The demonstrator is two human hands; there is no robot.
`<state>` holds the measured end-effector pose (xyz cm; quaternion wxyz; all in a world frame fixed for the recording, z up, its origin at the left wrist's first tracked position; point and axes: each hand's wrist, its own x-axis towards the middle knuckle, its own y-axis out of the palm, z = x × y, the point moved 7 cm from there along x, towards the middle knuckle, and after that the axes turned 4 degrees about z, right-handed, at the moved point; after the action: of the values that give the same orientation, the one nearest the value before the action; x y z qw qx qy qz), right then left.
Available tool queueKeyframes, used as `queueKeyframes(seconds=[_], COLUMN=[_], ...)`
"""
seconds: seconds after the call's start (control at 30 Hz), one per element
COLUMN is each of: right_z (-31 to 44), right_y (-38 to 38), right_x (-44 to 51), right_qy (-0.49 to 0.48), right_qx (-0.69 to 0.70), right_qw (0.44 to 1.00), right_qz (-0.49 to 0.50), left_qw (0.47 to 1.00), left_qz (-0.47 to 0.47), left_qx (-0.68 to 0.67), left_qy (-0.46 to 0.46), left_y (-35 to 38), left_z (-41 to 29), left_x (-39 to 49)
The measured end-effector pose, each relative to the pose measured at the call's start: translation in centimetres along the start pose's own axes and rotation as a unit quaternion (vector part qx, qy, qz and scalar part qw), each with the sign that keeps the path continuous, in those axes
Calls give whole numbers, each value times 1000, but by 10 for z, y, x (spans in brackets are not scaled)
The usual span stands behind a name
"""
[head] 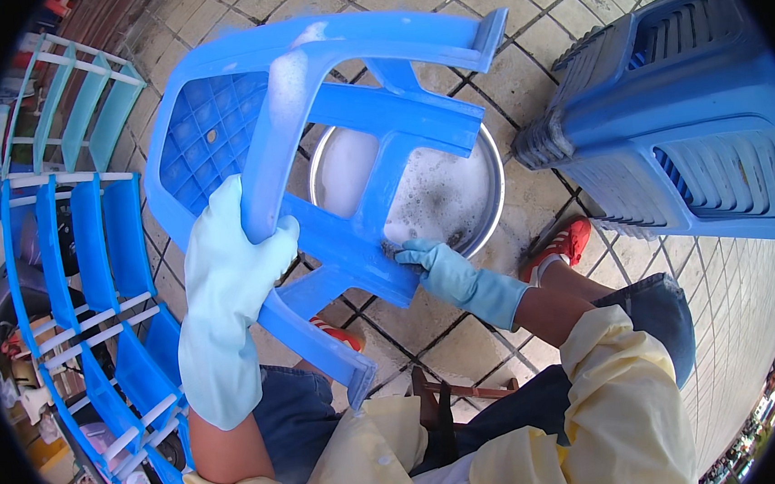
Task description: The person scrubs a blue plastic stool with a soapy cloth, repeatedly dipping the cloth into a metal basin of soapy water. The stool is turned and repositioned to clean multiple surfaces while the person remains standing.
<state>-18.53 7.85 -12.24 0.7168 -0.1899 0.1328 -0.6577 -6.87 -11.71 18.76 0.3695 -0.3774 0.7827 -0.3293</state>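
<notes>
A blue plastic chair (374,243) lies tilted over a round metal basin (499,172) of sudsy water. White foam clings to one of its upper rails. My left hand (232,268), in a light blue rubber glove, is closed around that blue rail on the left. My right hand (441,268), in a similar glove, holds a dark scouring pad (391,247) against the chair's lower crosspiece, over the near edge of the basin. The pad is mostly hidden by the fingers. Dark bits float in the foam.
A stack of blue plastic stools (678,123) stands on the tiled floor at the right. Blue shelving (94,244) and pale green shelving (69,103) with white bars line the left. My red shoe (568,241) is near the basin, and part of a brown wooden seat (467,391) shows below me.
</notes>
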Motion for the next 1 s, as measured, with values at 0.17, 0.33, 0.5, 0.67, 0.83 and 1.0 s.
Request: queueKeyframes(seconds=[0.17,0.33,0.5,0.67,0.83,1.0], right_z=[-34,-8,12,-35,-78,-79], right_y=[-59,-128,-176,-146,-114,-105], right_x=[29,82,94,110,89,63], right_qy=[420,405,414,251,138,208], right_qx=[309,291,211,354,68,-130], right_qw=[847,866,885,887,940,934], right_qz=[-104,-44,-40,-157,-305,-258], left_qw=[980,947,963,957,987,960], left_qz=[-68,-108,-106,-161,61,275], left_qx=[-171,-243,-193,-24,11,40], left_qy=[71,182,157,240,151,34], left_y=[-12,4,80,135,186,136], left_z=[30,59,93,119,171,187], left_x=[-22,-27,-37,-40,-29,-35])
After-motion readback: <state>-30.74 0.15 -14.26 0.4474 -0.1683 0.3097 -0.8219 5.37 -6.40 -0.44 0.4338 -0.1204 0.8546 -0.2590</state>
